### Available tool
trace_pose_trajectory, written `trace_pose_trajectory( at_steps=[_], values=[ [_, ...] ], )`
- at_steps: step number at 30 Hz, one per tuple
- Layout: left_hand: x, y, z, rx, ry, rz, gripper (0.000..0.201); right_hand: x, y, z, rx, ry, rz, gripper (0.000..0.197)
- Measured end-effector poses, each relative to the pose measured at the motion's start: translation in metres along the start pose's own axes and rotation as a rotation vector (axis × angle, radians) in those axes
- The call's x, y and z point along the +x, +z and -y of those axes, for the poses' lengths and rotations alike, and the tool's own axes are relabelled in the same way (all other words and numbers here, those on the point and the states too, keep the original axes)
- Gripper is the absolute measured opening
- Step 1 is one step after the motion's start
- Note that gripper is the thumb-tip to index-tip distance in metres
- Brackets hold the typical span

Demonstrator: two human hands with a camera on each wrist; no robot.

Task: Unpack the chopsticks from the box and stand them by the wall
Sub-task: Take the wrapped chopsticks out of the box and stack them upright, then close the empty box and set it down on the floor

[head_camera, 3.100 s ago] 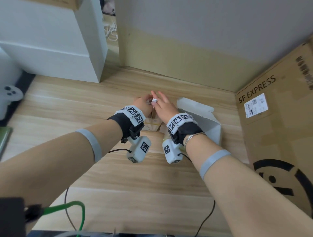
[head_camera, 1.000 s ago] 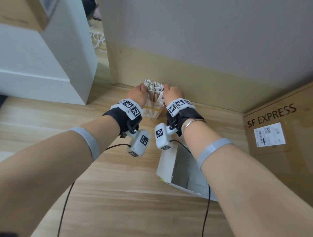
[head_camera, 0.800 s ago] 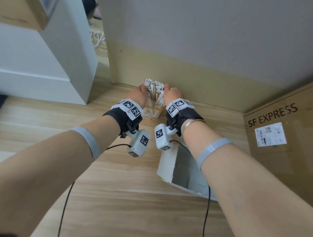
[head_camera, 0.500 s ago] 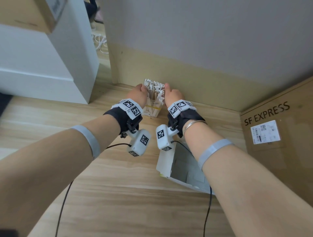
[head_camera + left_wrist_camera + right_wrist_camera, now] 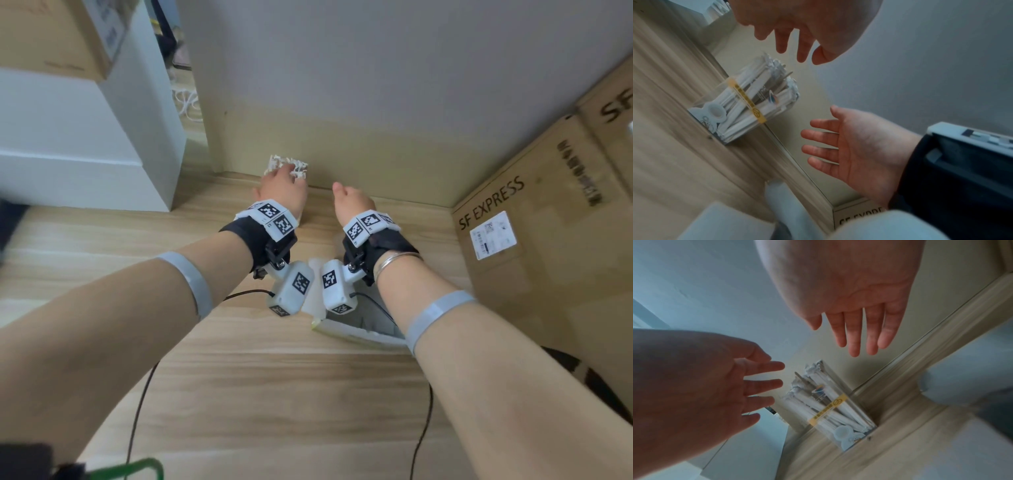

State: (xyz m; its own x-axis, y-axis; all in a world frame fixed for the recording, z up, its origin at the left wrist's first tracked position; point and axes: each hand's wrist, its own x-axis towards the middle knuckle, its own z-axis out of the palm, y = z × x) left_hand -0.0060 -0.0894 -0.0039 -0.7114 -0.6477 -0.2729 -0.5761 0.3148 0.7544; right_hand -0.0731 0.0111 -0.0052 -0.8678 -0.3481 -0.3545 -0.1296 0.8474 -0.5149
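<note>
The pack of paper-wrapped chopsticks (image 5: 287,164) with a yellow band stands upright on the wooden floor against the wall's skirting (image 5: 376,161). It also shows in the left wrist view (image 5: 748,104) and the right wrist view (image 5: 828,402). My left hand (image 5: 281,188) hovers just in front of it with fingers loose, hiding its lower part from the head view; the wrist views show a gap between that hand (image 5: 725,386) and the pack. My right hand (image 5: 352,202) is open with straight fingers (image 5: 855,331), off to the pack's right. The white box (image 5: 363,329) lies open under my wrists.
A large brown SF EXPRESS carton (image 5: 531,240) stands close on the right. A white cabinet (image 5: 85,164) with a cardboard box on top fills the left. Black cables (image 5: 137,411) trail over the floor near me.
Both hands gripped the pack's sides a moment ago; they have let go. The right hand has moved off to the right, and the pack stays standing at the wall.
</note>
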Motion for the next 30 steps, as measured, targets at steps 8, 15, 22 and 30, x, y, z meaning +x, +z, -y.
trace_pose_trajectory(
  at_steps=[8, 15, 22, 30],
  values=[
    [-0.037, 0.031, -0.005, 0.024, 0.045, 0.105, 0.051, -0.038, -0.01, -0.033, 0.045, 0.057, -0.029, 0.047],
    [-0.062, 0.064, 0.007, 0.118, -0.03, 0.28, 0.065, -0.056, -0.004, -0.074, 0.04, 0.145, -0.062, 0.038],
    [-0.068, 0.082, 0.023, 0.23, -0.112, 0.383, 0.069, -0.067, -0.005, -0.106, -0.057, 0.207, -0.036, 0.04],
    [-0.053, 0.061, 0.048, 0.414, -0.177, 0.299, 0.055, -0.063, -0.001, -0.118, -0.072, 0.256, -0.023, 0.043]
  ],
)
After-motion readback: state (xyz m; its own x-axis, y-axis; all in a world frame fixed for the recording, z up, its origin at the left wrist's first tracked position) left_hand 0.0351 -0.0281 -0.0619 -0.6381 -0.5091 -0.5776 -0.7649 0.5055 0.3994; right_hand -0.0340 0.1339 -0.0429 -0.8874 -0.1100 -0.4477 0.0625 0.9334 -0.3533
